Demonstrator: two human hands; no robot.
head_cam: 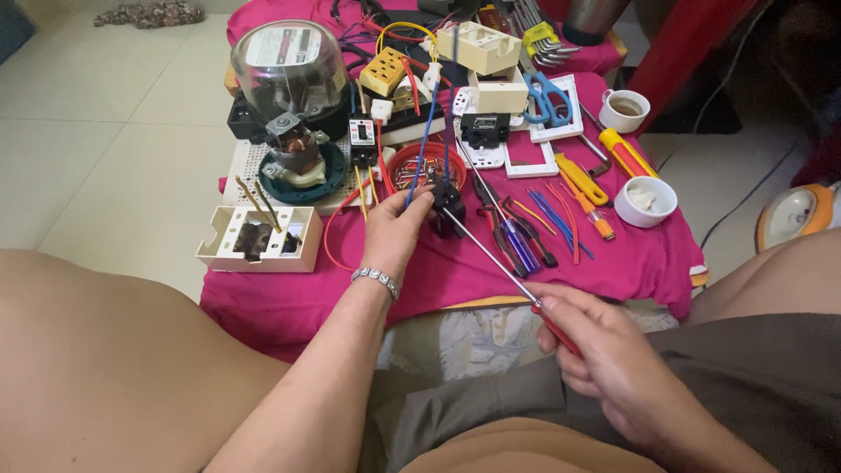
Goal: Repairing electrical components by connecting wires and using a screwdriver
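Observation:
My left hand (394, 229) grips a small black electrical part (448, 210) with blue and red wires (424, 140) rising from it, held just above the pink cloth (438, 271). My right hand (604, 355) holds a long screwdriver (491, 254) by its red handle. The screwdriver's metal shaft slants up and left, and its tip meets the black part. A silver bracelet sits on my left wrist.
The low table holds a glass-domed electricity meter (287, 66), a white open box (258, 238), a red dish of screws (412, 168), pliers (512, 236), loose wires, yellow screwdrivers (583, 184), blue scissors (545, 96), socket plates and two white cups (646, 201). My knees flank the table.

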